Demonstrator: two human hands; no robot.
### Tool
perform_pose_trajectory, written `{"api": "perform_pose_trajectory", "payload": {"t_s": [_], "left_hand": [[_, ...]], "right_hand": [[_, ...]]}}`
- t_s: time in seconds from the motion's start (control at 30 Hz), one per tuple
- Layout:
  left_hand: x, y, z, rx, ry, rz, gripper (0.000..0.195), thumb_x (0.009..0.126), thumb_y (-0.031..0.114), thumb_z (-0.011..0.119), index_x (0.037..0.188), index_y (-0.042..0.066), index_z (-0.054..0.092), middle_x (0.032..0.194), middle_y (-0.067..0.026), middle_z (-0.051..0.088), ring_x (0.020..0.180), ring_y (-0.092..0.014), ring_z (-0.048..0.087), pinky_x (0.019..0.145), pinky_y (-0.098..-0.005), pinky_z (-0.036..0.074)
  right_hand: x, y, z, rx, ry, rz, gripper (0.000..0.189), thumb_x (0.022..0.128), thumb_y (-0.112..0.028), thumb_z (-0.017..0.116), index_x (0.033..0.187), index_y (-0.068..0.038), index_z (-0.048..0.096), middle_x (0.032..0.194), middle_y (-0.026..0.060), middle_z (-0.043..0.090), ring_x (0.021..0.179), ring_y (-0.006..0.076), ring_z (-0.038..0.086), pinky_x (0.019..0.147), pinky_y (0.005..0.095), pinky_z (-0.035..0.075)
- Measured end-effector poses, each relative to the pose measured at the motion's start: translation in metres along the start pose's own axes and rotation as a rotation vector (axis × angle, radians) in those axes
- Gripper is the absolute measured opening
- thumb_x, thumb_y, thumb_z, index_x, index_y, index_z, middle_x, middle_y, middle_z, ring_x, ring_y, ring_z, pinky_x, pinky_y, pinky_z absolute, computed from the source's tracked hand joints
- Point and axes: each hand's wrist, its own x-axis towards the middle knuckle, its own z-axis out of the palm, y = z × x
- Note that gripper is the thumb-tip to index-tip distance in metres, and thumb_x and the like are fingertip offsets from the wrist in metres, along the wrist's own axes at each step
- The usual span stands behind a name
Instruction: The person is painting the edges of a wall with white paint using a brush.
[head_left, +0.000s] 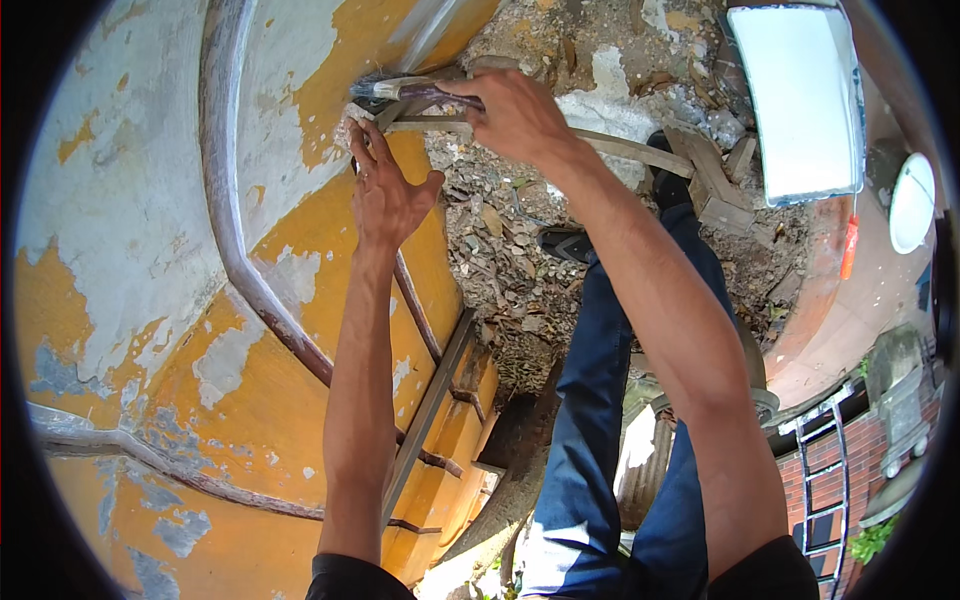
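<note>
A paintbrush (420, 90) with a dark wooden handle is gripped by my right hand (517, 112). Its bristles reach the foot of the yellow wall (319, 112), whose paint is peeling. Just below the brush, my left hand (390, 191) has its fingertips against a pale, crumbly edge (352, 124) of the wall, thumb spread and palm facing away from me. Whether those fingers grip anything cannot be made out. A thin wooden strip (630, 148) runs from near the brush towards my shoes.
Dry leaves and rubble (510, 247) cover the ground around my shoes (566, 244). A white paint tray (799, 105) lies upper right, with an orange handle (850, 247) below it and a white lid-like disc (912, 202) beside. Wood scraps (709, 165) and a ladder (825, 480) stand right.
</note>
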Motion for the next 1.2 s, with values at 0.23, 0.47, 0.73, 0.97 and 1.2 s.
{"api": "perform_pose_trajectory", "payload": {"t_s": [0.23, 0.47, 0.73, 0.97, 1.2], "left_hand": [[-0.001, 0.002, -0.005, -0.029, -0.042, -0.040, 0.114, 0.077, 0.035, 0.080, 0.159, -0.005, 0.011, 0.162, -0.0296, 0.016, 0.134, -0.052, 0.045, 0.106, -0.0532, 0.046], [-0.001, -0.002, -0.004, 0.012, -0.032, -0.020, 0.115, 0.075, 0.037, 0.081, 0.157, -0.009, 0.014, 0.162, -0.0309, 0.017, 0.131, -0.051, 0.050, 0.104, -0.0513, 0.048], [0.000, 0.002, -0.003, -0.024, -0.025, -0.017, 0.116, 0.074, 0.035, 0.082, 0.156, -0.011, 0.014, 0.161, -0.0323, 0.017, 0.137, -0.051, 0.044, 0.105, -0.0510, 0.048], [-0.001, 0.000, 0.000, -0.017, 0.016, 0.005, 0.114, 0.074, 0.034, 0.081, 0.156, -0.011, 0.016, 0.161, -0.0316, 0.018, 0.135, -0.051, 0.046, 0.104, -0.0510, 0.049], [-0.001, -0.001, 0.001, -0.014, -0.008, 0.003, 0.113, 0.074, 0.034, 0.081, 0.155, -0.011, 0.017, 0.161, -0.0311, 0.018, 0.130, -0.052, 0.050, 0.101, -0.0522, 0.051]], "right_hand": [[0.017, 0.006, -0.002, -0.075, -0.017, 0.130, 0.051, 0.079, -0.008, 0.069, 0.129, -0.019, 0.071, 0.114, 0.0174, 0.073, 0.101, 0.0337, 0.071, 0.089, 0.0420, 0.058], [-0.007, 0.009, 0.033, 1.116, 0.156, 0.748, 0.053, 0.090, -0.006, 0.066, 0.142, -0.002, 0.057, 0.073, -0.0002, 0.058, 0.053, 0.0049, 0.042, 0.045, 0.0239, 0.030], [0.005, -0.043, 0.043, 1.337, 0.156, 0.747, 0.058, 0.091, -0.005, 0.066, 0.147, 0.000, 0.049, 0.069, -0.0016, 0.054, 0.051, 0.0048, 0.039, 0.044, 0.0223, 0.027], [-0.010, -0.064, 0.029, 1.529, 0.024, 0.684, 0.032, 0.089, -0.004, 0.066, 0.120, 0.003, 0.066, 0.065, -0.0012, 0.052, 0.049, 0.0052, 0.040, 0.042, 0.0242, 0.029], [-0.028, -0.039, 0.014, 1.652, -0.226, 0.499, 0.047, 0.094, -0.008, 0.065, 0.139, 0.003, 0.055, 0.067, -0.0017, 0.051, 0.048, 0.0039, 0.040, 0.043, 0.0215, 0.029]]}}
